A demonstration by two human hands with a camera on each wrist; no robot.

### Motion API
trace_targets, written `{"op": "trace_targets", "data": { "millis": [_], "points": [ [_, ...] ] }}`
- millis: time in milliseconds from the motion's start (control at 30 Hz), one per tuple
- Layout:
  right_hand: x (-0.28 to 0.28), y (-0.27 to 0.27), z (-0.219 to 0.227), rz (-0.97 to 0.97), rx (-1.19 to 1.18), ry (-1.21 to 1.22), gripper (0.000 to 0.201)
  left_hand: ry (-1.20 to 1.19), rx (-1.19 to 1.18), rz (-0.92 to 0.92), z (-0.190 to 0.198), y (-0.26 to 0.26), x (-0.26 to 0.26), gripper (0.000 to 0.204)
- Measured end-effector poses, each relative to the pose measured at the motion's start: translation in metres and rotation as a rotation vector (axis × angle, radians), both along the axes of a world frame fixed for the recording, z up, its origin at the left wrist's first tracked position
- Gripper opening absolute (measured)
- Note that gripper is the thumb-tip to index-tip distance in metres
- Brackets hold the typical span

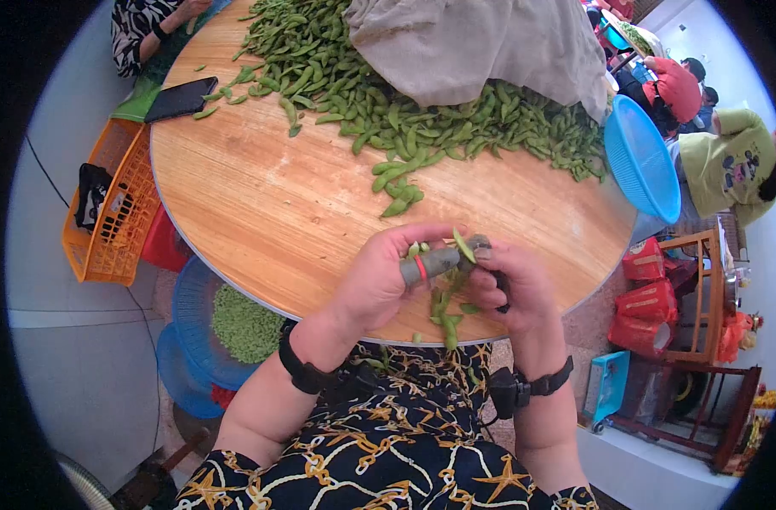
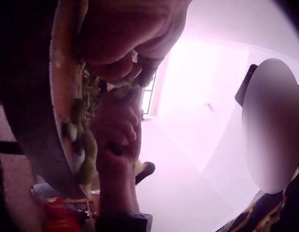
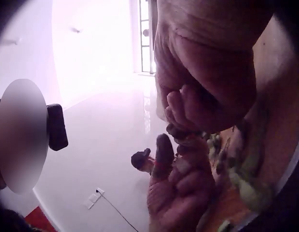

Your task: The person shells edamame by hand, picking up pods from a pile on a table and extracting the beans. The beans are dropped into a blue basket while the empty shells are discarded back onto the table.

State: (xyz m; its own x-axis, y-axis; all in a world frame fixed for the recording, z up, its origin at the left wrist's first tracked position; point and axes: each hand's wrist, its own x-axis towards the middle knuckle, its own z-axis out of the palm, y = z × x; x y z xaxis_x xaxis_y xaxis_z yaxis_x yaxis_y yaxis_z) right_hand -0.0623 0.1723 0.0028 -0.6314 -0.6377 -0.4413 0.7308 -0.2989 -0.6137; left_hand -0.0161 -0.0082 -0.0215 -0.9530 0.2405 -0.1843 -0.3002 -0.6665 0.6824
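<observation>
Over the near edge of the round wooden table (image 1: 260, 187), both hands meet at a green soybean pod (image 1: 464, 246). My left hand (image 1: 378, 276) pinches it between thumb and fingers; the thumb wears a grey finger cot (image 1: 430, 265) with a red band. A few shelled beans (image 1: 416, 250) show in the left hand's curled fingers. My right hand (image 1: 515, 276) pinches the pod's other side, its thumb also covered in grey. Below the hands, several pods (image 1: 443, 316) lie at the table edge. Both wrist views are dark, with the fingertips close together.
A large heap of pods (image 1: 311, 68) covers the far side, partly under a grey cloth (image 1: 481, 51). A phone (image 1: 181, 99) lies at the left edge. A blue basket (image 1: 643, 157) stands right; shelled beans (image 1: 248, 327) fill a blue colander (image 1: 192, 297) lower left. Other people sit beyond.
</observation>
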Motion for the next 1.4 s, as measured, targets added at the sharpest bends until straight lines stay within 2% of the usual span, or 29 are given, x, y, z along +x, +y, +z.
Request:
{"op": "trace_targets", "data": {
  "millis": [67,100,133,167,200,333,400,500,567,600,667,700,733,767,800,867,933,1000,1033,1067,1100,1133,1200,1233,1300,1333,1400],
  "points": [
    [0.006,-0.009,0.009,0.042,0.102,0.018,0.008,-0.025,0.088,-0.072,0.005,-0.002,0.000,0.015],
    [0.007,-0.009,0.007,0.113,0.160,0.140,0.014,-0.026,0.086,-0.069,0.001,-0.002,0.000,0.015],
    [0.011,-0.010,0.008,0.115,0.158,0.139,0.014,-0.004,0.098,0.011,-0.007,-0.001,0.000,0.016],
    [0.015,-0.013,0.012,0.118,0.222,0.266,0.018,0.018,0.110,0.091,-0.011,-0.001,0.000,0.018],
    [0.019,-0.015,0.014,0.120,0.287,0.392,0.022,0.018,0.109,0.092,-0.009,-0.001,0.000,0.018],
    [0.022,-0.014,0.015,0.152,0.291,0.461,0.027,0.054,0.056,0.167,-0.009,-0.004,0.000,0.011],
    [0.024,-0.018,0.018,0.102,0.227,0.379,0.029,0.065,0.035,0.172,-0.009,-0.004,0.000,0.010],
    [0.021,-0.013,0.014,0.159,0.225,0.364,0.028,0.077,-0.041,0.186,-0.006,0.000,0.000,0.009],
    [0.023,-0.017,0.010,0.117,0.287,0.401,0.026,0.214,-0.325,0.266,-0.013,0.006,-0.003,0.017],
    [0.023,-0.017,0.009,0.074,0.349,0.438,0.024,0.212,-0.325,0.263,-0.009,0.005,-0.002,0.017],
    [0.023,-0.017,0.011,0.089,0.308,0.394,0.022,0.145,-0.235,0.132,0.001,0.001,0.000,0.015],
    [0.024,-0.017,0.011,0.104,0.268,0.350,0.020,0.139,-0.234,0.129,-0.001,-0.001,0.001,0.015],
    [0.026,-0.015,0.010,0.104,0.269,0.345,0.020,0.113,-0.102,0.040,-0.004,-0.003,0.002,0.014],
    [0.027,-0.014,0.008,0.102,0.143,0.210,0.020,0.089,0.029,-0.046,-0.007,-0.005,0.001,0.014],
    [0.028,-0.013,0.007,0.099,0.016,0.074,0.019,0.085,0.028,-0.046,-0.010,-0.009,0.000,0.014],
    [0.030,-0.014,0.011,0.100,-0.012,0.009,0.018,0.112,0.175,-0.237,-0.014,-0.014,-0.003,0.014],
    [0.029,-0.014,0.010,0.096,-0.041,-0.051,0.018,0.035,0.196,-0.175,-0.004,-0.011,-0.001,0.013],
    [0.023,-0.013,0.001,0.080,0.163,0.238,0.015,-0.036,0.219,-0.111,-0.003,-0.003,-0.002,0.014],
    [0.024,-0.016,0.000,0.082,0.163,0.239,0.015,0.159,-0.135,0.028,-0.008,0.002,-0.003,0.014],
    [0.027,-0.021,0.000,-0.001,0.432,0.548,0.013,0.349,-0.492,0.170,-0.010,0.005,-0.002,0.015],
    [0.029,-0.025,-0.001,-0.089,0.700,0.855,0.012,0.346,-0.493,0.172,-0.009,0.006,-0.001,0.015],
    [0.029,-0.025,-0.001,-0.089,0.699,0.855,0.012,0.324,-0.525,0.189,-0.007,0.007,0.000,0.015],
    [0.027,-0.023,-0.003,-0.049,0.973,1.131,0.010,0.306,-0.555,0.204,-0.004,0.007,-0.001,0.015],
    [0.027,-0.022,-0.004,-0.048,0.974,1.130,0.010,0.298,-0.581,0.208,-0.004,0.008,-0.001,0.013],
    [0.026,-0.020,-0.007,-0.075,0.785,0.858,0.012,0.288,-0.610,0.214,-0.001,0.008,0.000,0.012],
    [0.024,-0.019,-0.005,-0.074,0.784,0.857,0.012,0.271,-0.574,0.204,0.003,0.008,0.002,0.010],
    [0.020,-0.015,0.003,0.020,0.490,0.397,0.014,0.255,-0.538,0.192,0.008,0.008,0.003,0.010]
  ]
}}
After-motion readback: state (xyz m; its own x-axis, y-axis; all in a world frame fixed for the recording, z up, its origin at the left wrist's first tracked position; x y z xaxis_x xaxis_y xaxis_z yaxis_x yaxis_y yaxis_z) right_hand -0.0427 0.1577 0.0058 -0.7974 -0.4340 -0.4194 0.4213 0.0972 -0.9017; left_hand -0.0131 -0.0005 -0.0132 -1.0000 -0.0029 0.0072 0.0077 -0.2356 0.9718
